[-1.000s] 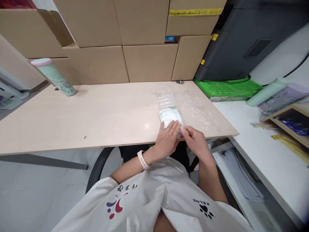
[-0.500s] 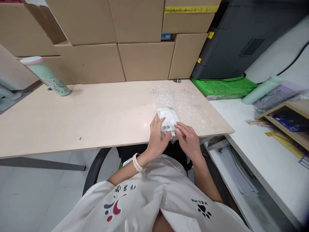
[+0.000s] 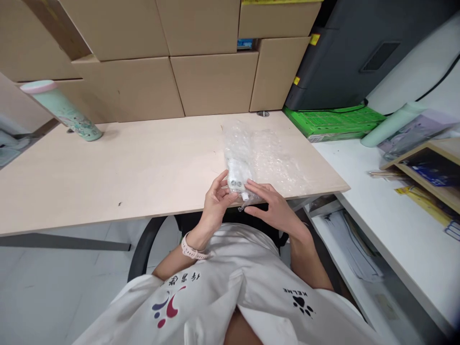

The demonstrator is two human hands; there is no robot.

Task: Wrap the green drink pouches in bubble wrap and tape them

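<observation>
A white rectangular object [image 3: 240,171] with two dark round spots near its lower end lies in bubble wrap [image 3: 237,136] close to the table's front edge. I cannot tell what kind of object it is. My left hand [image 3: 216,201] is closed around its lower left corner, thumb along the near end. Stretched fingers of my right hand [image 3: 275,206] rest on its right side, the thumb held apart below them. A loose end of the wrap with a small white piece [image 3: 245,196] sticks out between the hands. More bubble wrap [image 3: 276,160] spreads flat to the right.
Cardboard boxes [image 3: 215,84] are stacked along the back of the wooden table [image 3: 151,167]. A mint tumbler [image 3: 68,112] stands at the left. To the right are a dark grey machine [image 3: 345,62], a green pack [image 3: 338,122] and a white side desk [image 3: 381,211] with a wooden organizer [image 3: 427,167].
Both hands and the wrapped object have shifted slightly left. My left fingers have moved from its top to its left side. The right thumb has come away from the near end.
</observation>
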